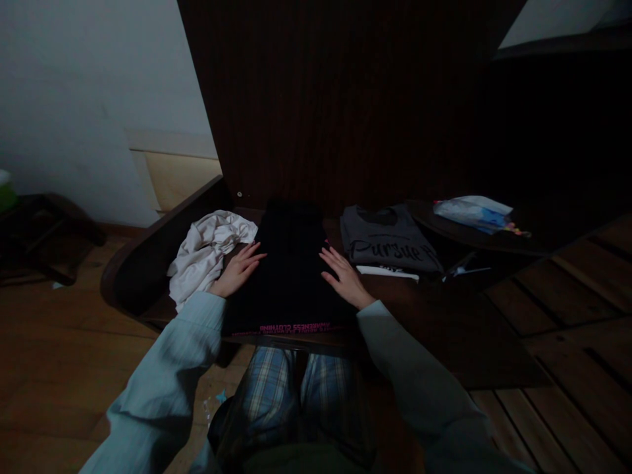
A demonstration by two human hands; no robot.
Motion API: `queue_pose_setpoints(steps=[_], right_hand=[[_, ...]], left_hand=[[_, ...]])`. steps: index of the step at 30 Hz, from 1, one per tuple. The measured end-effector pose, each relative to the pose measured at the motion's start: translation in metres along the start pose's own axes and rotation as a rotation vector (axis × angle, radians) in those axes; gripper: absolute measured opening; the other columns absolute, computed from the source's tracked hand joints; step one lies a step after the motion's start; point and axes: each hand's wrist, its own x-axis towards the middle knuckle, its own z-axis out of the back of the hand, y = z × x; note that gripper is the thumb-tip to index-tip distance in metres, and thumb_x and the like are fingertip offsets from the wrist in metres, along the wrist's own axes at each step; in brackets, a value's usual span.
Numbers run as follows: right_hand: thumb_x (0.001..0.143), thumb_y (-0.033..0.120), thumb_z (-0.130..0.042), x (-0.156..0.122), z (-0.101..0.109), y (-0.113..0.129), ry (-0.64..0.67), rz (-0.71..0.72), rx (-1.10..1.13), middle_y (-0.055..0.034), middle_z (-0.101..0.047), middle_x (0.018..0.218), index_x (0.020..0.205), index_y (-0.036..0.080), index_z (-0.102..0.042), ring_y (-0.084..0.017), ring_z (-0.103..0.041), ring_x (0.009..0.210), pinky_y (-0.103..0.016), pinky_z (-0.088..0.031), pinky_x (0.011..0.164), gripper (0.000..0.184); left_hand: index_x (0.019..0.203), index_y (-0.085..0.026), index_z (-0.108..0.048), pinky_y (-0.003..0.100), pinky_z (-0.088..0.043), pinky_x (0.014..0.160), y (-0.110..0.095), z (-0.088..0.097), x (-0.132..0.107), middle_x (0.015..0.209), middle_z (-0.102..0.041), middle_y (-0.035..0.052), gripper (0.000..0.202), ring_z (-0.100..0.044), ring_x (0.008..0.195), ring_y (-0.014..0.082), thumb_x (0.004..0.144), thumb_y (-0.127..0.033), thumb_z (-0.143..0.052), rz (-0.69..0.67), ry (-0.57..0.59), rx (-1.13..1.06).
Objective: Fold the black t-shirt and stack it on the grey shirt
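My left hand [237, 268] flat and open on the left edge of a folded black garment [289, 270] with pink lettering, my right hand [344, 278] flat and open on its right edge, garment lying on a dark wooden table [444, 316] before me, crumpled white cloth [205, 253] touching its left, folded grey T-shirt [390, 245] just beside its right.

The person wears long pale blue-green sleeves [168, 368] and blue-and-white plaid trousers [291, 388].

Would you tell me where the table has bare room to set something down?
Bare wood lies near the table's front right, below the grey shirt. The left is crowded: white cloth, then black shirt under both hands.
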Motion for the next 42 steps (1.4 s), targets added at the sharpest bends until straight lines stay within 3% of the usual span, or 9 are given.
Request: queue_pose_setpoints(steps=[4, 10, 18, 21, 25, 29, 32, 36, 42], right_hand=[[0.088, 0.042, -0.034, -0.001, -0.007, -0.003, 0.212, -0.094, -0.128, -0.0075, -0.026, 0.145, 0.137, 0.020, -0.028, -0.019, -0.015, 0.135, -0.046, -0.017, 0.108, 0.054], [0.088, 0.043, -0.032, 0.000, -0.007, -0.001, 0.329, -0.148, -0.217, -0.0087, -0.018, 0.147, 0.140, 0.018, -0.022, -0.020, -0.008, 0.136, -0.047, -0.010, 0.109, 0.058], [0.085, 0.053, -0.037, -0.021, 0.013, 0.032, 0.421, 0.034, -0.150, -0.0059, -0.014, 0.148, 0.141, 0.021, -0.014, -0.019, -0.003, 0.136, -0.046, -0.009, 0.109, 0.069], [0.085, 0.053, -0.036, -0.036, 0.012, 0.044, 0.500, 0.033, -0.146, -0.0073, -0.017, 0.147, 0.141, 0.019, -0.017, -0.019, -0.006, 0.136, -0.046, -0.010, 0.109, 0.068], [0.084, 0.051, -0.041, -0.039, 0.012, 0.044, 0.520, -0.009, -0.100, -0.0094, -0.022, 0.145, 0.139, 0.017, -0.025, -0.022, -0.013, 0.135, -0.046, -0.015, 0.109, 0.066], [0.076, 0.049, -0.056, -0.013, 0.024, 0.030, 0.567, 0.016, 0.053, -0.0091, -0.044, 0.134, 0.127, 0.021, -0.047, -0.024, -0.038, 0.125, -0.041, -0.032, 0.103, 0.059], [0.078, 0.042, -0.056, 0.026, 0.034, 0.016, 0.467, -0.038, 0.163, -0.0051, -0.062, 0.114, 0.115, 0.025, -0.056, -0.020, -0.057, 0.105, -0.036, -0.042, 0.093, 0.041], [0.075, 0.036, -0.060, 0.083, 0.031, -0.008, 0.198, -0.345, 0.196, -0.0092, -0.067, 0.097, 0.111, 0.017, -0.057, -0.018, -0.063, 0.085, -0.033, -0.048, 0.077, 0.041], [0.069, 0.034, -0.067, 0.136, -0.002, -0.047, 0.014, -0.704, 0.364, -0.0073, -0.066, 0.075, 0.089, 0.011, -0.062, -0.014, -0.060, 0.061, -0.028, -0.048, 0.061, 0.031]], left_hand=[[0.128, -0.017, -0.043, 0.042, -0.020, 0.108, 0.009, -0.008, 0.001, 0.144, -0.028, 0.0065, 0.051, -0.018, 0.134, 0.0212, 0.089, -0.041, -0.022, 0.030, 0.072, 0.064], [0.136, -0.021, -0.031, 0.050, -0.022, 0.104, 0.005, -0.011, 0.001, 0.146, -0.023, 0.0060, 0.050, -0.013, 0.135, 0.0221, 0.090, -0.037, -0.021, 0.136, 0.160, 0.195], [0.140, -0.024, -0.017, 0.048, -0.020, 0.105, -0.049, 0.019, -0.019, 0.148, -0.016, 0.0053, 0.060, -0.009, 0.136, 0.0233, 0.087, -0.049, -0.028, 0.039, 0.296, 0.300], [0.138, -0.026, -0.024, 0.049, -0.021, 0.104, -0.065, 0.019, -0.031, 0.147, -0.018, 0.0054, 0.060, -0.014, 0.135, 0.0255, 0.084, -0.047, -0.037, -0.004, 0.476, 0.289], [0.132, -0.027, -0.038, 0.043, -0.026, 0.103, -0.061, 0.020, -0.025, 0.144, -0.028, 0.0055, 0.055, -0.024, 0.132, 0.0256, 0.079, -0.041, -0.048, -0.025, 0.627, 0.207], [0.121, -0.027, -0.051, 0.030, -0.033, 0.100, -0.050, 0.027, 0.007, 0.135, -0.044, 0.0035, 0.044, -0.042, 0.122, 0.0189, 0.080, -0.041, -0.047, -0.099, 0.640, 0.073], [0.126, -0.029, -0.046, 0.039, -0.027, 0.104, -0.048, 0.020, 0.034, 0.140, -0.037, 0.0046, 0.048, -0.034, 0.127, 0.0238, 0.079, -0.042, -0.049, -0.077, 0.475, 0.109], [0.132, -0.029, -0.037, 0.055, -0.020, 0.102, -0.046, -0.008, 0.050, 0.145, -0.025, 0.0085, 0.061, -0.018, 0.133, 0.0330, 0.077, -0.051, -0.050, 0.028, 0.328, 0.241], [0.132, -0.028, -0.038, 0.049, -0.023, 0.102, -0.043, -0.023, 0.037, 0.144, -0.029, 0.0088, 0.059, -0.023, 0.132, 0.0294, 0.080, -0.057, -0.039, 0.005, 0.384, 0.260]])
